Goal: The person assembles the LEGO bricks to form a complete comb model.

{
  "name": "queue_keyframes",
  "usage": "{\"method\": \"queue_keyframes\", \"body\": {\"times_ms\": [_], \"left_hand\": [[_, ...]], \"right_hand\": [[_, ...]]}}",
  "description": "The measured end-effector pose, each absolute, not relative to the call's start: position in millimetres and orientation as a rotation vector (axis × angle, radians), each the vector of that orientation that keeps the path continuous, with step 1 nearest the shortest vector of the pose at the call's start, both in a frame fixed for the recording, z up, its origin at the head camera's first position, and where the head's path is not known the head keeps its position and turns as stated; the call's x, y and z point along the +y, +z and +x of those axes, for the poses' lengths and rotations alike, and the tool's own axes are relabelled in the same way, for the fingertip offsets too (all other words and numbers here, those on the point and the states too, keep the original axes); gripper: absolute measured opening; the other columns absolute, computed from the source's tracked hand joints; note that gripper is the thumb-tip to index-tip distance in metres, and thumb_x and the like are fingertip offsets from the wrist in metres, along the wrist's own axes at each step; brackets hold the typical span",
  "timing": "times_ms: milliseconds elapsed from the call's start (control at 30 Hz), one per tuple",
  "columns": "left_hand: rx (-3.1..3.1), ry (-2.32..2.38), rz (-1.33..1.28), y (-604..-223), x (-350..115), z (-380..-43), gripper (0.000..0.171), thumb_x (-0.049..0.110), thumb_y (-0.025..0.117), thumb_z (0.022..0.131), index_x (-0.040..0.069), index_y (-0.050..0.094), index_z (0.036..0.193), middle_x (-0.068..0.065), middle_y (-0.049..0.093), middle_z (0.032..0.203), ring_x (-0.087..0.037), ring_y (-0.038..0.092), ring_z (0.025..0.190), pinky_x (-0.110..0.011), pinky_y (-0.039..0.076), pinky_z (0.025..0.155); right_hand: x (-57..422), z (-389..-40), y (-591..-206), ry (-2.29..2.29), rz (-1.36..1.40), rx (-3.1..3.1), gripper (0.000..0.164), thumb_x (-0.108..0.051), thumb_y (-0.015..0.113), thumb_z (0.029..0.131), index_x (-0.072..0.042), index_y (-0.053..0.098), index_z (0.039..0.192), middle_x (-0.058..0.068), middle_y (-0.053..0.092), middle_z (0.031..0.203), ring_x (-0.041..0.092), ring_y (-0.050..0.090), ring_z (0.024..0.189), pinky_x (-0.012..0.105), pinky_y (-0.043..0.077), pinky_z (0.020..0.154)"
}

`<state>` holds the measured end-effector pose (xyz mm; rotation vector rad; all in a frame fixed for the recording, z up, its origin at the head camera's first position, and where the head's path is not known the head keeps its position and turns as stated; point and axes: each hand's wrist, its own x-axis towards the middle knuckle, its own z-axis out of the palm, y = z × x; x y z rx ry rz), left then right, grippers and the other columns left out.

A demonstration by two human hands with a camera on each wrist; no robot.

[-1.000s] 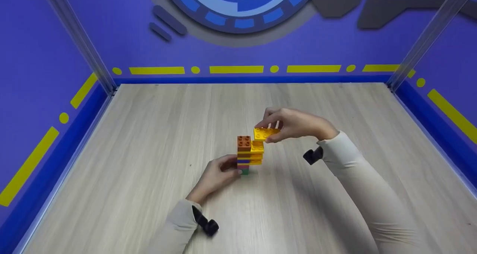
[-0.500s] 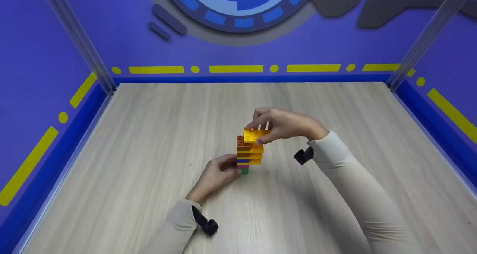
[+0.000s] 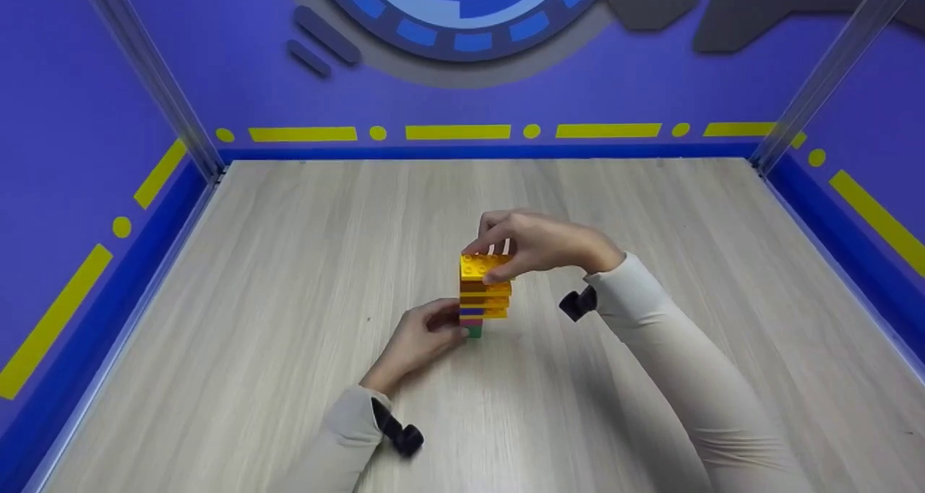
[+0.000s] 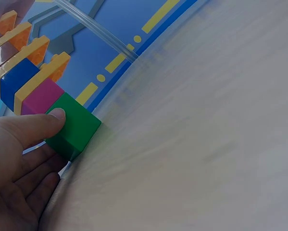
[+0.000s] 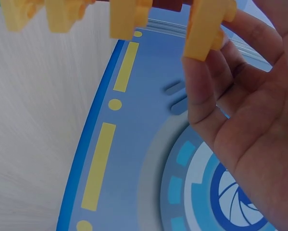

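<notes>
A tower of toy building bricks stands upright on the wooden table. Its bottom is a green brick (image 4: 75, 126), then a magenta brick (image 4: 42, 97). Above come a blue brick (image 4: 18, 83) and brown bricks, with flat yellow bricks between them sticking out to the right. My left hand (image 3: 423, 339) grips the tower low down, thumb against the green brick and fingers behind it. At the top, my right hand (image 3: 542, 241) pinches a flat yellow brick (image 3: 473, 265) between thumb and fingers. This brick lies over the uppermost brown brick, its left end lined up with the tower.
The pale wooden table (image 3: 289, 262) reaches to blue-purple panels (image 3: 462, 103) at the back and both sides. Clear corner posts (image 3: 155, 81) rise at the back corners. A black wrist camera (image 3: 578, 303) hangs below the right cuff, and another (image 3: 405, 439) by the left cuff.
My right hand has moved left with the yellow brick, from beside the tower's top to over it, covering the brown brick's studs. The left hand has stayed at the base.
</notes>
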<state>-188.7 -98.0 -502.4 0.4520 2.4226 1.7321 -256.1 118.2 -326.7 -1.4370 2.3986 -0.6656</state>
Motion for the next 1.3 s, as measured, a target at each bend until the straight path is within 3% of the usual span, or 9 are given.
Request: {"method": "queue_keyframes", "body": {"times_ms": [200, 433, 933, 1300], "left_hand": [[2.432, 1.730, 0.445, -505.3, -99.2, -189.9, 0.041, 0.017, 0.072, 0.085, 0.017, 0.063, 0.125, -0.003, 0.067, 0.121, -0.017, 0.062, 0.112, -0.034, 0.049, 0.100], [2.455, 1.699, 0.443, -505.6, -99.7, -191.2, 0.040, 0.020, 0.072, 0.086, 0.019, 0.063, 0.125, -0.002, 0.067, 0.121, -0.017, 0.062, 0.113, -0.035, 0.049, 0.100], [2.474, 1.662, 0.406, -503.5, -97.7, -189.9, 0.042, 0.009, 0.068, 0.087, 0.010, 0.060, 0.128, -0.010, 0.065, 0.124, -0.026, 0.061, 0.115, -0.043, 0.047, 0.103], [2.442, 1.672, 0.414, -505.9, -100.2, -190.0, 0.042, 0.019, 0.071, 0.086, 0.020, 0.061, 0.127, 0.002, 0.067, 0.120, -0.013, 0.062, 0.111, -0.033, 0.049, 0.100]], "right_hand": [[116.6, -254.7, -326.1, -0.655, -1.388, 2.403, 0.041, -0.022, 0.074, 0.084, -0.010, 0.067, 0.123, 0.007, 0.059, 0.097, 0.020, 0.063, 0.094, 0.026, 0.057, 0.078], [114.7, -253.4, -325.8, -0.634, -1.347, 2.419, 0.042, -0.022, 0.075, 0.084, -0.011, 0.066, 0.123, 0.007, 0.060, 0.097, 0.019, 0.063, 0.094, 0.026, 0.057, 0.078], [109.0, -250.7, -323.4, -0.562, -1.310, 2.442, 0.041, -0.020, 0.074, 0.084, -0.009, 0.067, 0.122, 0.006, 0.061, 0.100, 0.020, 0.062, 0.097, 0.028, 0.056, 0.083], [109.4, -251.3, -326.1, -0.551, -1.307, 2.442, 0.039, -0.020, 0.074, 0.084, -0.009, 0.067, 0.121, 0.005, 0.060, 0.100, 0.019, 0.062, 0.098, 0.029, 0.056, 0.083]]}}
